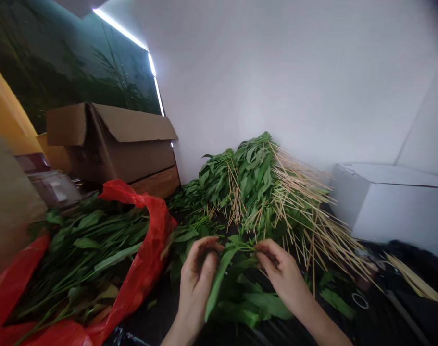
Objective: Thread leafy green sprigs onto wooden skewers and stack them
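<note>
A leafy green sprig (pixel 236 246) is stretched between my two hands, with a long leaf (pixel 220 281) hanging down from it. My right hand (pixel 285 271) pinches the thin stem at its right end between thumb and fingers. Curled at the sprig's left side, my left hand (pixel 199 274) has its fingertips at the leaves; their exact grip is partly hidden. Below both hands lie loose green leaves (pixel 265 302) on a black plastic sheet (pixel 276 334).
To the left, an open red plastic bag (pixel 156 235) holds many leafy stems. Leaf bundles on thin sticks (pixel 255 168) are heaped against the white wall. A cardboard box (pixel 139 154) stands behind the bag, and a white box (pixel 395 202) stands at the right.
</note>
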Available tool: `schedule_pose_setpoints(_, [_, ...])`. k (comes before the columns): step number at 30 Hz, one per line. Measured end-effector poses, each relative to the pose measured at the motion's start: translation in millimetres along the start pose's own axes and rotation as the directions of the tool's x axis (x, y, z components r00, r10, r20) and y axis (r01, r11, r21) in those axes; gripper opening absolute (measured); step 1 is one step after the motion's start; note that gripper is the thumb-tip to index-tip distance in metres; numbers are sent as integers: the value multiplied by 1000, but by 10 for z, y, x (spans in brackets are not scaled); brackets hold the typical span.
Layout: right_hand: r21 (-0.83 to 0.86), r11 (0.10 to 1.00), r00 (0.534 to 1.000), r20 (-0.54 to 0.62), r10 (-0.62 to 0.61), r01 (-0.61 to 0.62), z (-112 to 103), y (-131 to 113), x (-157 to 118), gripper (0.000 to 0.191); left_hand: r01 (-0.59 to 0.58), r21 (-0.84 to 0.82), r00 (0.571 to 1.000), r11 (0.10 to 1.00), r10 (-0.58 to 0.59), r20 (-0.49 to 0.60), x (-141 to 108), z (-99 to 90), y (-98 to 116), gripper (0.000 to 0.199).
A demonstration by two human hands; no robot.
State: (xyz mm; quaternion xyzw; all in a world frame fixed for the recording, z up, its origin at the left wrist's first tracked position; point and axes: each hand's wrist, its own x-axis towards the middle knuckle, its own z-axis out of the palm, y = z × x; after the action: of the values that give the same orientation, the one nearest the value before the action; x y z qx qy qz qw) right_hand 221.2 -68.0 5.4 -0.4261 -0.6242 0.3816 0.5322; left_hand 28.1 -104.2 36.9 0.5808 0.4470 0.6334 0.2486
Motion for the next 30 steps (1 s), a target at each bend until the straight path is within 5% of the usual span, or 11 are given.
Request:
schedule_pose_setpoints(8, [35,998,998,-39,-56,57,-7,92,27,15,-127,84,992,988,127,12,-168,105,-104,65])
schedule_pose_setpoints(11, [-40,997,996,-52,-74,72,-11,114,26,13,-196,201,968,960,222,-117,-43,-33,20,55])
schedule_pose_setpoints(14, [-156,980,987,-80,-140,126,-3,115,3,12,-330,397,877,856,434,-206,72,-142,205,29])
schedule_pose_setpoints(17, [-291,929,962,-76,-261,229,16,108,-27,11,-565,535,769,628,636,66,124,-76,313,22])
schedule_pose_setpoints(21, [-476,795,897,-27,-441,376,44,97,-53,16,-709,512,701,485,565,436,191,189,192,15])
schedule_pose_setpoints(26, [-621,639,838,53,-543,454,65,63,-70,17,-721,534,693,442,443,569,315,301,-64,8])
schedule_pose_setpoints(30, [-635,615,825,63,-562,467,66,51,-75,11,-731,525,682,437,450,576,339,249,-88,9])
